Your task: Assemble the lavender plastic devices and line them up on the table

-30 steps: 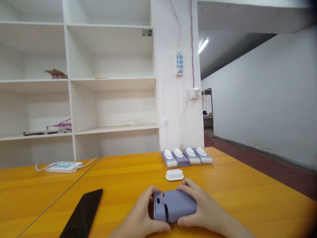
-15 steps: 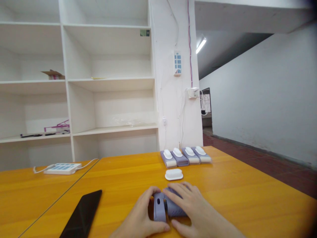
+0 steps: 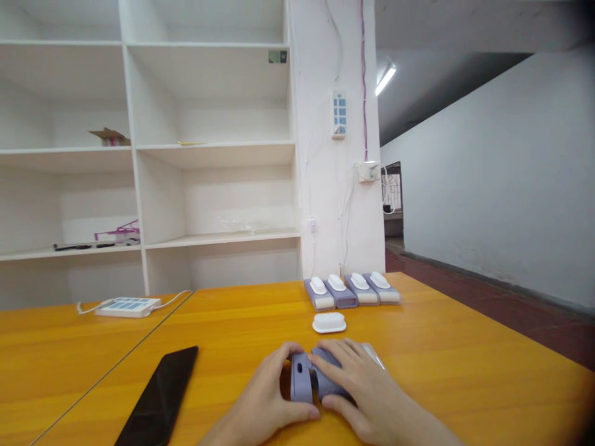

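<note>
A purple plastic device lies low over the near part of the wooden table, with a dark gap between its two parts. My left hand [image 3: 267,393] is closed round the narrow left part [image 3: 301,379], which has a dark oval opening; thumb and fingers hold its near and far ends. My right hand [image 3: 360,387] lies over the wider right part [image 3: 325,371], fingers on top and thumb at the near side, hiding much of it. Past the right knuckles a pale edge [image 3: 373,355] shows. Beyond my hands sits a white oval piece with bristle-like bumps [image 3: 330,322].
Several purple-and-white devices [image 3: 346,298] stand in a row at the table's [image 3: 441,359] far edge, white oval pieces on top. A black flat slab, phone- or tablet-like [image 3: 160,393], lies left. A white power strip [image 3: 127,306] with a cord is farther back. White shelves [image 3: 218,238] rise behind.
The view has shifted slightly, so the surroundings sit a little farther right and higher. Both hands keep their hold on the purple device. A pale edge now shows beyond my right hand.
</note>
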`<state>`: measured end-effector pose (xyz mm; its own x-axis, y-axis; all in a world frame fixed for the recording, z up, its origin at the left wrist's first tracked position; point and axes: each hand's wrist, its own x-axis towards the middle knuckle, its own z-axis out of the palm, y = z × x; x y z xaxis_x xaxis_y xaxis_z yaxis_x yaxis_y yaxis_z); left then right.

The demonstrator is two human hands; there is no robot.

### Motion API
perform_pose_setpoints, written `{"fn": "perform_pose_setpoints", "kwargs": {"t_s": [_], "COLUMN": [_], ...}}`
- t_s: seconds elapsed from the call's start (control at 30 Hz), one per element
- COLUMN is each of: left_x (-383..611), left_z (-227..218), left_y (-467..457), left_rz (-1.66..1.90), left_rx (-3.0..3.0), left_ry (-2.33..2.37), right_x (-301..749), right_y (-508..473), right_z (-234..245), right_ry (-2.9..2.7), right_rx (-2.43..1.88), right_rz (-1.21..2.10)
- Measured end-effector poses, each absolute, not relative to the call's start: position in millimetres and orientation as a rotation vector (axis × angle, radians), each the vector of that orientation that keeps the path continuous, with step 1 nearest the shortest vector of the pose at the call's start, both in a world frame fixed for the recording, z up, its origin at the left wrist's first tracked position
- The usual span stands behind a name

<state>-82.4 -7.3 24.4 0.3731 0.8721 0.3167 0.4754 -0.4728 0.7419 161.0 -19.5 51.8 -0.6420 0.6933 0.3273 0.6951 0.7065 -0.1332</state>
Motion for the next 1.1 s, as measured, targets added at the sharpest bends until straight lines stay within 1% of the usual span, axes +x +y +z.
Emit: {"fn": "perform_pose_setpoints", "kwargs": {"t_s": [0.6, 1.1], "left_x": [-81.1, -78.8], "left_z": [23.7, 24.4], "left_y": [-3.7, -0.1], "left_rz": [0.979, 0.994], "left_rx": [2.133, 2.119], "left_ry": [1.165, 1.169], "right_x": [162.7, 158.8], "right_y": [-20.4, -21.8], "right_z": [48.1, 50.6], "right_ry": [-2.574, -2.587], "right_rx": [-1.041, -1.017], "right_rz": [-0.086, -0.08]}}
